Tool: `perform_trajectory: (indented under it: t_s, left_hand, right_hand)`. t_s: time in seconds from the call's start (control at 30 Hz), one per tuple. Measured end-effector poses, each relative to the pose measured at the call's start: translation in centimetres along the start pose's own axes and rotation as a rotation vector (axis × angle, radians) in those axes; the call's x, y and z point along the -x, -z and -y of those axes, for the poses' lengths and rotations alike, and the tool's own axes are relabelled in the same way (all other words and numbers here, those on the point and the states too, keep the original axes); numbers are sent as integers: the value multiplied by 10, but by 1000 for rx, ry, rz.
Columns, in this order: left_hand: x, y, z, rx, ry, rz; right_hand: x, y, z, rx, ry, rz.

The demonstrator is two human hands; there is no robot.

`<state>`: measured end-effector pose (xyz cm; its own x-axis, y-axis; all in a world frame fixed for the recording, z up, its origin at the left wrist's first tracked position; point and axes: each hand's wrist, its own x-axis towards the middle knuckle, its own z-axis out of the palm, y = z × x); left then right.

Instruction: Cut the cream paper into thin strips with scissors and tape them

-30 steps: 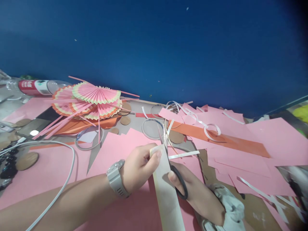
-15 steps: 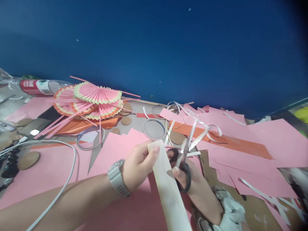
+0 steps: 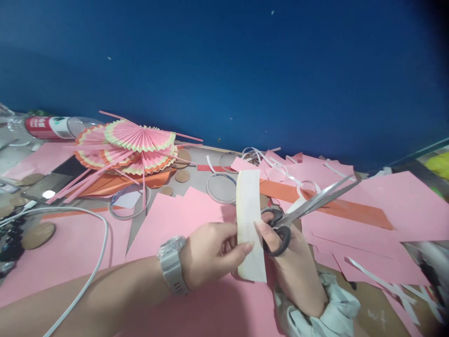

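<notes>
since the earlier frames the cream paper strip [image 3: 249, 220] has swung from a long slant running down toward the near edge of the table to nearly upright, and much less of it shows below the fingers, so it looks shorter now, though part may simply be hidden behind the hands. the scissors [image 3: 305, 206] have turned too: their blades, which pointed up and away beside the strip, now lie closed or nearly so and aim off toward the right edge, clear of the paper. this reads as a pause between cuts, with the strip being turned and reset for the next one, though that is a judgement. the left hand [image 3: 210, 255], with a grey wristwatch [image 3: 171, 262], pinches the strip's lower half between thumb and fingertips, holding it above the pink paper sheets [image 3: 87, 243] that cover the near part of the table. the right hand [image 3: 294, 262] is closed through the black scissor loops, thumb in one ring, its fingers just beside the strip's right edge. toward the far left lie stacked pleated paper fans [image 3: 129, 145], with a plastic bottle [image 3: 52, 126] on its side behind them near the far left corner. a white cable [image 3: 98, 224] curves along the left side, and an orange paper band [image 3: 336, 206] lies under curled white offcuts to the right.
</notes>
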<state>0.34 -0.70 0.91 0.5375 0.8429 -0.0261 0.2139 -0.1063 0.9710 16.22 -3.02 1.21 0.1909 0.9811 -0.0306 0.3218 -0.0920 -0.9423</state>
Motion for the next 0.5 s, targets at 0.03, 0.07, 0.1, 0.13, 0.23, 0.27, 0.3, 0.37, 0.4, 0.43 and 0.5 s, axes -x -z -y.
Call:
perform_trajectory:
  t_s: [0.03,0.07,0.1,0.13,0.23,0.27,0.3,0.37,0.4,0.43,0.5]
  left_hand:
    - [0,0,1,-77,-1,30]
    - [0,0,2,-124,-8,41]
    - [0,0,3,-130,-15,27]
    - [-1,1,5,-90,-11,-24]
    - [-3,3,8,90,29,-161]
    - [-3,4,8,125,25,-196]
    - [-3,5,8,144,14,-226]
    - [-3,5,6,150,-19,-272]
    - [-3,5,5,151,-27,-284]
    - [-3,5,4,156,-27,-291]
    - [-3,4,3,168,-25,-304]
  right_hand:
    - [0,0,0,9,8,-40]
    - [1,0,0,3,26,-59]
    - [2,0,0,-14,46,-62]
    - [2,0,-1,-33,62,-51]
    - [4,0,-3,-39,95,6]
    - [4,0,-3,-28,111,2]
    - [5,-1,-3,-21,140,-28]
    - [6,-1,-1,-4,220,-152]
    - [6,0,0,24,260,-223]
    - [7,0,1,53,295,-290]
    - [7,2,2,100,343,-325]
